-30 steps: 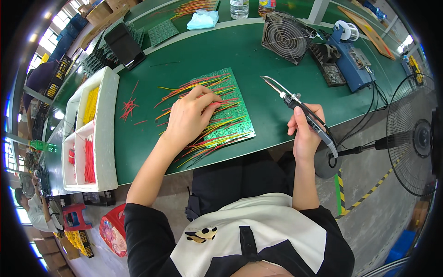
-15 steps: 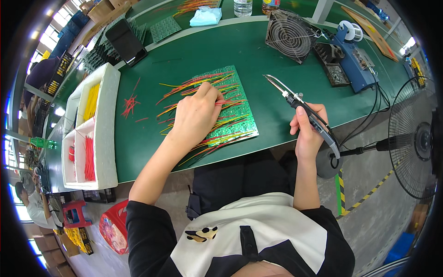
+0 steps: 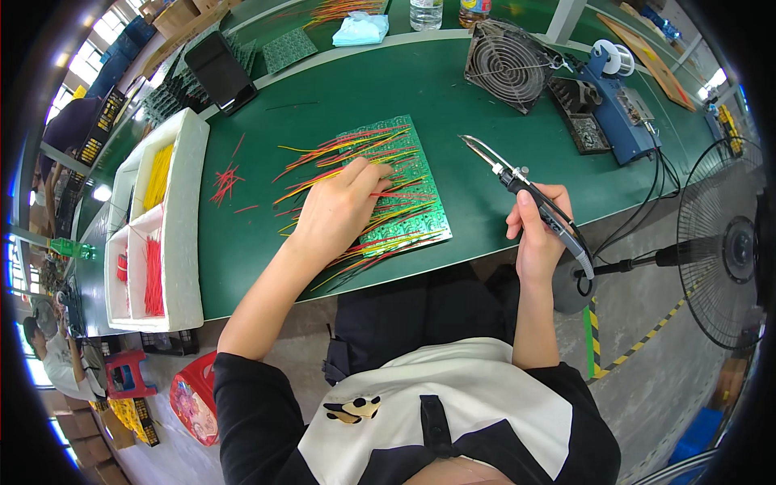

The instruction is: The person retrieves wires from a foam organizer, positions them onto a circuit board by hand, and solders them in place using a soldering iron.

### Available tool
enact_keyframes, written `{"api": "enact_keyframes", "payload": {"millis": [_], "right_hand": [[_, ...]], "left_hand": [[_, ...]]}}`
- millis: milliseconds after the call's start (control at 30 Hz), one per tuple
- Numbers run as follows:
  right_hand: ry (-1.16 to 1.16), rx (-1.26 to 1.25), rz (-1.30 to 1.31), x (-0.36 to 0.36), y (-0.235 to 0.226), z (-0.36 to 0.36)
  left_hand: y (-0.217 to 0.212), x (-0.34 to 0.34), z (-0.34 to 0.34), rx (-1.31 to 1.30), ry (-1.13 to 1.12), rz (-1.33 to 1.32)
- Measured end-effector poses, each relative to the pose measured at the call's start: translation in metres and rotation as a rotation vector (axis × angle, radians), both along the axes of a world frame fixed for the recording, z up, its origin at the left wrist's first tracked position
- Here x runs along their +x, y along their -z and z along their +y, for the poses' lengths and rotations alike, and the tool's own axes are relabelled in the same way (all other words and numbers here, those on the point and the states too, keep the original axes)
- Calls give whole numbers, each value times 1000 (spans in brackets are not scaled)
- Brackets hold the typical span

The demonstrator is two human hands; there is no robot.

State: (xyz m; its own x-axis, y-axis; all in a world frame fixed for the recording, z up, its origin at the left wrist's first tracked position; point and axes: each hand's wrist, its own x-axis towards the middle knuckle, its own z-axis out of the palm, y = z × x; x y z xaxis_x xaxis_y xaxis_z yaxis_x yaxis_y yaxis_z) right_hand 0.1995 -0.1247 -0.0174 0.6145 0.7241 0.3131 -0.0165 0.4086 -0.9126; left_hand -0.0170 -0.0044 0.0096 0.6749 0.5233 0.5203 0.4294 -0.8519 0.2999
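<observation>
The green bench (image 3: 339,97) carries a white foam tray (image 3: 190,234) at the left, stocked with yellow and red wire pieces. The green circuit board (image 3: 408,190) lies flat near the bench's front edge, already bristling with red, yellow and orange wires (image 3: 388,234) across most of its face; judged from this, wiring is largely placed and soldering remains. The left hand (image 3: 339,210) rests palm-down on the wires, fingers spread, grasping nothing. The right hand (image 3: 537,234) has a closed grip on the soldering iron (image 3: 525,190), tip raised beside the board.
</observation>
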Motion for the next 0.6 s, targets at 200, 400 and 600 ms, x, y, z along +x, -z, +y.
{"api": "enact_keyframes", "payload": {"millis": [200,400,600], "right_hand": [[7,-6,-18,-2,0,0],[13,-15,-27,-1,1,0],[-2,-9,-27,0,1,-1]], "left_hand": [[7,-1,6,-4,59,-73],[11,0,10,-1,77,-97],[7,1,9,-11,54,-120]]}}
